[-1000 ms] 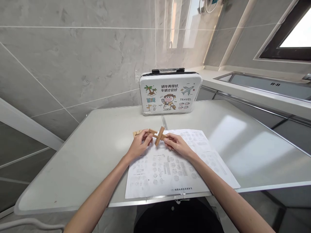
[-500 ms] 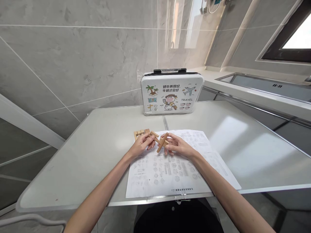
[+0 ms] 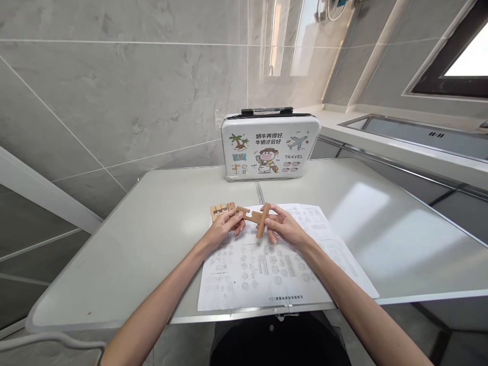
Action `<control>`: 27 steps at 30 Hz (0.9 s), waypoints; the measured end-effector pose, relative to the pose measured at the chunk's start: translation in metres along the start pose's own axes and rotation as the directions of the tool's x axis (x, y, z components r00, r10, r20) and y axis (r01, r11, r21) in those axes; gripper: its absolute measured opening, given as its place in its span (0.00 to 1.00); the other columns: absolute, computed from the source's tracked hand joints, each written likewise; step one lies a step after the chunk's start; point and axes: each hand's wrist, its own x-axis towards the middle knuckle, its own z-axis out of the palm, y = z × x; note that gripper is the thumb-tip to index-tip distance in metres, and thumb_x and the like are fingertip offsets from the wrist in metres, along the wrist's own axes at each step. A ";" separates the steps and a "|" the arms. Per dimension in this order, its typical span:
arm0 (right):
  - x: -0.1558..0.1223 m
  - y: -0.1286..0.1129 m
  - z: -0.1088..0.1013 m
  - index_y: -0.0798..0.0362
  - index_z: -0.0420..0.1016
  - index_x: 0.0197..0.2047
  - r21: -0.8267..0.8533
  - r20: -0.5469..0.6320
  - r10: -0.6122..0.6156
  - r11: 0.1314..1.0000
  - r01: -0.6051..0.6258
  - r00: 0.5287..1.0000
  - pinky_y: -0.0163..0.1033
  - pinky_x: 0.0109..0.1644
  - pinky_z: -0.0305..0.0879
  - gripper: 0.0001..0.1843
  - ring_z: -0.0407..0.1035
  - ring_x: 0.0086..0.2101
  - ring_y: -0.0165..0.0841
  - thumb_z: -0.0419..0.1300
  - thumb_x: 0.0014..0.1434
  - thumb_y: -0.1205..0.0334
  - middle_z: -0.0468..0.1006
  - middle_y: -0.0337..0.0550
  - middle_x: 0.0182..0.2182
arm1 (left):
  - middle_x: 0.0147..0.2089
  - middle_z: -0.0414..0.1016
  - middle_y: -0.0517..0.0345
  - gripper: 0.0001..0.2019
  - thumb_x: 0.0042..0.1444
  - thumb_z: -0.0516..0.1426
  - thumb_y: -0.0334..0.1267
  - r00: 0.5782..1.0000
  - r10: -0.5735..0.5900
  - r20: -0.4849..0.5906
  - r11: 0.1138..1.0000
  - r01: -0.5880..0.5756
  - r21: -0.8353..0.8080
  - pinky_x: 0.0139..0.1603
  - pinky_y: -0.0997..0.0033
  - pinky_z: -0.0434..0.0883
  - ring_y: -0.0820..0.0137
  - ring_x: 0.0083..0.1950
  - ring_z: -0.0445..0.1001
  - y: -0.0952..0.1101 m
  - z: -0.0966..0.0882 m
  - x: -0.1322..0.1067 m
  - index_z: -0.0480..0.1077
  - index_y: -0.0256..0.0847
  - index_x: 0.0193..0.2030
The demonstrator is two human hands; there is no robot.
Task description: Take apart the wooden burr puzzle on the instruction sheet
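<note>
Over the printed sheet, my left hand (image 3: 224, 226) pinches the left end of a notched wooden puzzle piece (image 3: 243, 209). My right hand (image 3: 285, 226) has its thumb and fingers closed on a wooden puzzle stick (image 3: 263, 221), which stands slanted across another light-wood piece. These pieces nearly meet between the hands; whether they touch cannot be made out. Just behind my left hand, several more notched wooden pieces (image 3: 218, 209) lie side by side at the sheet's upper left corner, partly hidden by that hand.
The printed sheet (image 3: 263, 284), covered in small diagrams, reaches the near edge of the pale folding table (image 3: 152, 244). A white cartoon case (image 3: 270, 152) with a black handle stands upright at the back, by the tiled wall. A counter with a sink (image 3: 419, 133) runs along the right.
My right hand has turned the crossed pieces, so the stick now stands steeper and a little farther right. My left hand has barely moved.
</note>
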 end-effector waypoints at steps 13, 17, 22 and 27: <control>0.001 0.003 -0.001 0.46 0.68 0.53 -0.005 -0.031 0.021 1.000 -0.021 0.999 0.35 0.23 0.53 0.28 0.64 0.16 0.27 0.73 0.57 0.45 0.80 0.34 0.29 | 0.28 0.68 0.61 0.20 0.64 0.62 0.56 1.000 -0.016 -0.019 1.000 0.016 -0.008 0.31 0.70 0.63 0.74 0.26 0.63 0.001 0.000 0.000 0.73 0.37 0.43; 0.002 0.005 -0.002 0.45 0.66 0.49 0.004 -0.092 -0.005 1.000 0.005 0.996 0.35 0.22 0.50 0.25 0.58 0.15 0.24 0.71 0.57 0.45 0.79 0.32 0.29 | 0.27 0.66 0.63 0.20 0.64 0.62 0.56 1.000 -0.009 -0.026 1.000 0.009 0.002 0.31 0.70 0.63 0.74 0.26 0.62 0.001 0.001 0.000 0.73 0.38 0.45; 0.004 0.008 -0.003 0.46 0.67 0.47 0.018 -0.100 -0.005 1.000 0.007 0.995 0.35 0.24 0.50 0.21 0.54 0.17 0.24 0.68 0.58 0.46 0.79 0.33 0.29 | 0.27 0.66 0.64 0.19 0.64 0.62 0.55 0.998 0.022 -0.059 1.000 -0.021 0.017 0.31 0.71 0.62 0.75 0.26 0.61 0.000 0.005 0.000 0.71 0.39 0.44; 0.007 0.010 -0.007 0.49 0.76 0.48 -0.011 -0.187 0.026 1.000 -0.029 0.982 0.34 0.25 0.51 0.23 0.57 0.22 0.27 0.71 0.56 0.44 0.69 0.31 0.25 | 0.24 0.64 0.66 0.16 0.67 0.57 0.53 0.979 0.065 -0.194 0.998 -0.066 -0.002 0.29 0.70 0.61 0.74 0.24 0.60 -0.002 -0.001 0.003 0.67 0.41 0.39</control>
